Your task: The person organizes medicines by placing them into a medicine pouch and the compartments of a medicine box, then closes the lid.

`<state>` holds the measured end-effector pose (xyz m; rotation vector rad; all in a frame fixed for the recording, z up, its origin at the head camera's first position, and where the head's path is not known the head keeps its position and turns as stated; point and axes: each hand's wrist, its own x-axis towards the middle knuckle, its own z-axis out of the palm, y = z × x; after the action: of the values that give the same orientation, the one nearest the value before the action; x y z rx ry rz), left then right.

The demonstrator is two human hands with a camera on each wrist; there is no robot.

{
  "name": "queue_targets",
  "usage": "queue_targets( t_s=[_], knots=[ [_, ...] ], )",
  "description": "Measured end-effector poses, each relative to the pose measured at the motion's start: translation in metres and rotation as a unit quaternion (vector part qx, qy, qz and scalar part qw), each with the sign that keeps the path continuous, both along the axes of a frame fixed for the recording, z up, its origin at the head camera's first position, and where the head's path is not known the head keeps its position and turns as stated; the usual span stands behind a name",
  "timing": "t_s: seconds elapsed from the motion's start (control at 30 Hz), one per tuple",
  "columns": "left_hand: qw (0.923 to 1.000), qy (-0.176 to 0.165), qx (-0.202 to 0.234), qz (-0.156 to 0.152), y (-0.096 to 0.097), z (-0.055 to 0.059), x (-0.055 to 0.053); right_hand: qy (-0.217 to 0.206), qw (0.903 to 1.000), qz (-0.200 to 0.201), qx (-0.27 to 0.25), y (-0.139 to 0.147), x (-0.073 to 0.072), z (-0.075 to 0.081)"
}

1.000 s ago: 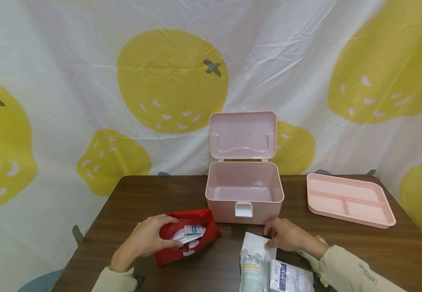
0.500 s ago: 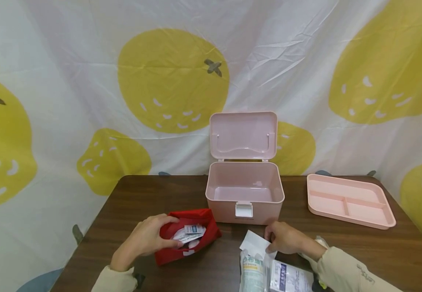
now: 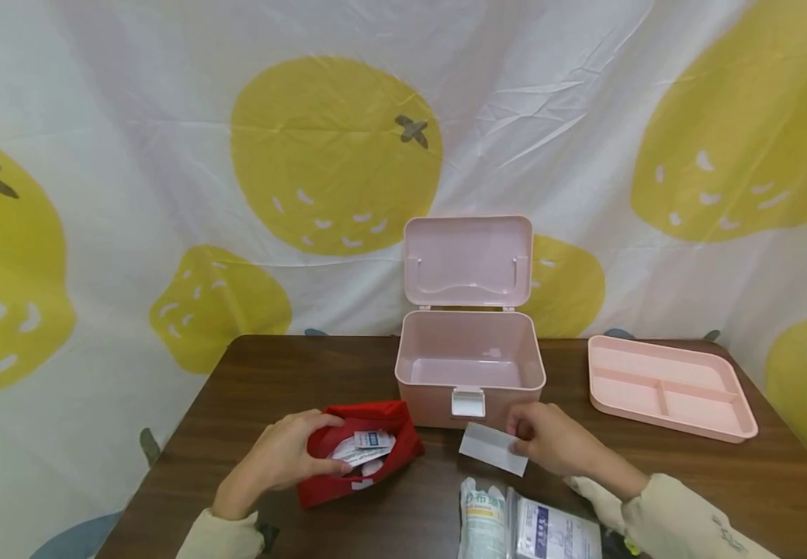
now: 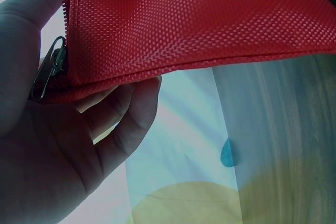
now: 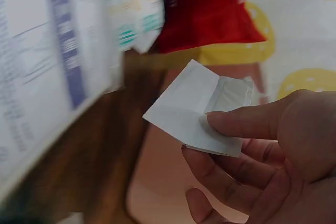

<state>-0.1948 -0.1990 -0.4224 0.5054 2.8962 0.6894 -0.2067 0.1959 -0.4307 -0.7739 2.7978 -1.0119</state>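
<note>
My left hand (image 3: 285,458) grips the left edge of a red zip pouch (image 3: 327,489), thumb at the front and fingers behind. The pouch gapes upward, and small white packets (image 3: 368,446) show inside it. In the left wrist view the zipper pull (image 4: 50,69) hangs by the thumb. Between thumb and fingers of my right hand (image 3: 553,442) is a flat white paper packet (image 3: 493,449), creased in the right wrist view. That hand is in front of the pink box (image 3: 424,405), whose lid (image 3: 469,260) stands up and whose inside looks bare.
A wrapped gauze bandage roll (image 3: 484,524) lies at the table's front, beside a white pack with a purple stripe (image 3: 557,532). Something pale lies partly under my right sleeve (image 3: 676,516). A pink divided tray (image 3: 669,388) rests at the back right of the brown table (image 3: 292,373).
My right hand has lifted the white paper packet off the spot by the bandage roll and moved it up toward the pink box. My left hand and the pouch have stayed put.
</note>
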Motion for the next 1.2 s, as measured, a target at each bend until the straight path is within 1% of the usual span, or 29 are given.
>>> queue_targets(
  t_s=[0.07, 0.2, 0.4, 0.67, 0.77, 0.87, 0.97, 1.1, 1.2],
  knots=[
    [1.0, -0.001, 0.003, -0.002, 0.0, 0.0, 0.0, 0.008, 0.9999, 0.002, -0.006, -0.001, 0.002, 0.008],
    [1.0, 0.003, 0.002, -0.004, 0.0, 0.0, 0.0, 0.008, 0.9997, 0.005, -0.024, -0.003, 0.006, 0.023],
    [1.0, 0.003, -0.002, -0.001, 0.0, -0.001, 0.0, 0.024, 0.9989, 0.015, -0.038, -0.007, 0.006, 0.037],
    [0.9999, 0.006, 0.003, -0.01, -0.001, -0.003, 0.001, 0.027, 0.9957, 0.045, -0.076, -0.012, 0.003, 0.044],
    [0.9999, 0.007, 0.004, -0.011, -0.001, -0.003, 0.001, 0.025, 0.9948, 0.054, -0.083, -0.015, 0.002, 0.046],
    [0.9999, 0.009, 0.003, -0.009, -0.001, -0.003, 0.001, 0.021, 0.9951, 0.053, -0.081, -0.02, 0.001, 0.05],
    [0.9999, 0.01, 0.004, -0.01, 0.0, -0.002, 0.001, 0.022, 0.9945, 0.057, -0.084, -0.028, 0.0, 0.055],
    [0.9998, 0.014, 0.004, -0.016, 0.001, -0.002, 0.001, 0.044, 0.9916, 0.074, -0.097, -0.045, -0.003, 0.06],
    [0.9996, 0.022, 0.002, -0.02, 0.002, -0.001, 0.001, 0.051, 0.9901, 0.082, -0.102, -0.061, -0.004, 0.064]
  ],
)
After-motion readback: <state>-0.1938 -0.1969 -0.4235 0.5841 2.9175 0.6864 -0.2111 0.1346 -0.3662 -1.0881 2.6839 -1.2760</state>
